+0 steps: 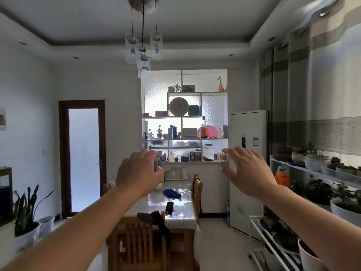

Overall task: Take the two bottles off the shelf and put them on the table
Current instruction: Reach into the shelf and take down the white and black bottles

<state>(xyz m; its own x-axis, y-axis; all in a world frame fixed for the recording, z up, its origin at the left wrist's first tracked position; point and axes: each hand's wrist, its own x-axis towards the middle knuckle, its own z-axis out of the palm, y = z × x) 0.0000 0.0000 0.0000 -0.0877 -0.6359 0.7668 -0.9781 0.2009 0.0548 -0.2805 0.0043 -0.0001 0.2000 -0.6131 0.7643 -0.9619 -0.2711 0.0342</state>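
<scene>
The shelf [185,139] is a white open unit against a frosted window at the far end of the room. Its lowest level holds several bottles and jars, among them a white bottle [171,156], a dark bottle [192,155] and a large clear jar [208,152]. The glossy white table [180,208] stands lengthwise between me and the shelf. Both my arms are stretched out in front of me, well short of the shelf. My left hand [138,171] is curved in a C shape with thumb and fingers apart. My right hand [248,171] is spread open and holds nothing.
On the table lie a blue cloth [172,193], a black phone [169,207] and a tray of cups [175,174]. Wooden chairs [136,243] stand at its near end and right side. A white floor air conditioner [247,169] is beside the shelf, plant racks [312,173] on the right.
</scene>
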